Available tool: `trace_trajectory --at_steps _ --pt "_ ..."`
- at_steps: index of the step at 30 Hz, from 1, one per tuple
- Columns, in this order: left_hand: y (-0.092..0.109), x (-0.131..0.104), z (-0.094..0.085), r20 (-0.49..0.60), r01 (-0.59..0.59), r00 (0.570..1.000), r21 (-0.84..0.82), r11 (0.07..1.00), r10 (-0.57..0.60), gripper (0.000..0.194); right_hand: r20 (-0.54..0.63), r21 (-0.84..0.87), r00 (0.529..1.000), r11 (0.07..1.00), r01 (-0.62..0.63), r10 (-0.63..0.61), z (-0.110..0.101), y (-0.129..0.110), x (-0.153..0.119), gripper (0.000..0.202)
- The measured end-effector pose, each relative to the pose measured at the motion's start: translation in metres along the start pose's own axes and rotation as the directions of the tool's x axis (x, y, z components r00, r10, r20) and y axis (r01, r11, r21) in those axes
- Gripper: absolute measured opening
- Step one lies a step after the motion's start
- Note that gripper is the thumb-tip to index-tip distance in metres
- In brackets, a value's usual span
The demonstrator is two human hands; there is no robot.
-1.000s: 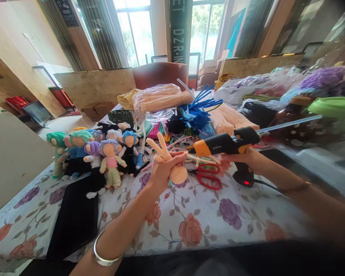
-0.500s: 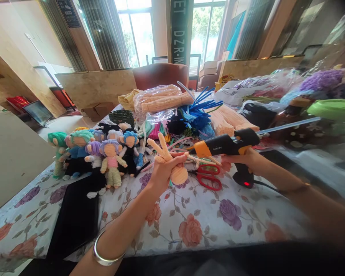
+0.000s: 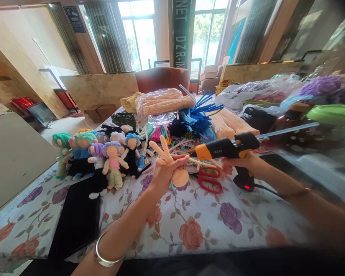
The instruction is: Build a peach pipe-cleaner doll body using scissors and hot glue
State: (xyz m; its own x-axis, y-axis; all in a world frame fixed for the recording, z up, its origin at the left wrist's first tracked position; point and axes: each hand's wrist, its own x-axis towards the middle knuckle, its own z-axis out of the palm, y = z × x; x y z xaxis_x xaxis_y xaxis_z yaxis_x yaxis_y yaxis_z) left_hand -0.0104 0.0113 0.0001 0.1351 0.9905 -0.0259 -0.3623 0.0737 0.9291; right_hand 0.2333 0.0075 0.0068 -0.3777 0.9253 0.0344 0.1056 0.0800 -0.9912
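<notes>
My left hand (image 3: 164, 173) is closed around a peach doll body (image 3: 180, 177) made of fuzzy stems; its round head hangs below my fingers and two thin limbs stick up above. My right hand (image 3: 244, 163) grips the handle of a black and orange hot glue gun (image 3: 218, 148), whose red light glows at the base. A clear glue stick (image 3: 289, 130) juts from the back of the gun. The nozzle points left, close to the fingertips of my left hand; whether it touches the doll I cannot tell. Red-handled scissors (image 3: 209, 180) lie just under the gun.
Several finished dolls (image 3: 113, 165) stand at the left beside a black flat panel (image 3: 74, 214). Blue stems (image 3: 199, 115) and wrapped peach bundles (image 3: 163, 101) are piled at the back. Plastic bags and a green lid (image 3: 333, 114) crowd the right. A flowered cloth (image 3: 207, 230) covers the table.
The whole view has shifted slightly, so things sit a little lower in the picture. Both hands keep their hold on the doll body and the glue gun, in nearly the same place.
</notes>
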Motion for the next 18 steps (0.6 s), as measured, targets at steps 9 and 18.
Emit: trace_trajectory --at_steps 9,18 --pt "0.0009 -0.0009 0.0007 -0.013 -0.018 1.000 0.007 1.000 0.018 0.020 -0.033 -0.051 0.999 0.999 0.000 -0.002 0.0047 -0.0073 -0.0011 0.033" --pt "-0.0014 0.0012 -0.0017 0.005 -0.023 1.000 -0.008 1.000 0.023 0.019 -0.052 -0.172 0.999 0.985 -0.008 -0.001 -0.0016 -0.0003 -0.0010 0.034"
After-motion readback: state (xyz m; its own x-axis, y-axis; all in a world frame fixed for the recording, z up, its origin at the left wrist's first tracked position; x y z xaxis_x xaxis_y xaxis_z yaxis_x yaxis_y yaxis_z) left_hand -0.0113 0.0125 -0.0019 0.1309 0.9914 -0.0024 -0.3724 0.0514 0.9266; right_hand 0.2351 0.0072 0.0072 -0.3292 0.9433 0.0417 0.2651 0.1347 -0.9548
